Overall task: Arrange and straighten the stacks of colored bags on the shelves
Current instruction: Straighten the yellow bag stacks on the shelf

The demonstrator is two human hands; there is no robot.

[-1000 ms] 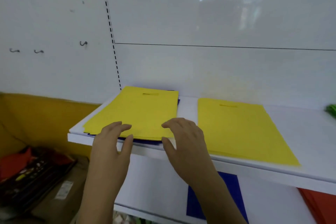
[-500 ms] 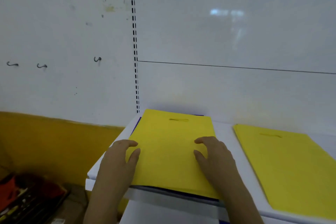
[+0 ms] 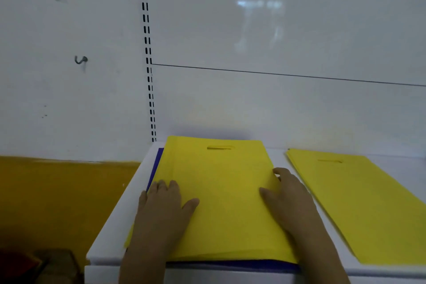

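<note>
A stack of yellow bags (image 3: 221, 193) with a cut-out handle lies on the left end of the white shelf (image 3: 115, 230). Dark blue bags (image 3: 155, 168) show under it along its left and front edges. My left hand (image 3: 164, 212) rests flat on the stack's left edge, fingers straight. My right hand (image 3: 288, 200) lies on the stack's right edge, its fingers over the side and its thumb on top. A second stack of yellow bags (image 3: 359, 205) sits apart to the right on the same shelf.
A white back panel (image 3: 253, 53) with a slotted upright (image 3: 147, 53) rises behind the shelf. To the left is a wall with a hook (image 3: 80, 60) and a yellow lower band (image 3: 57, 198). Dark clutter (image 3: 34, 265) sits at bottom left.
The view has moved closer to the shelf. Both hands have slid forward onto the left stack and spread to its side edges. The yellow bags now lie straighter over the blue ones.
</note>
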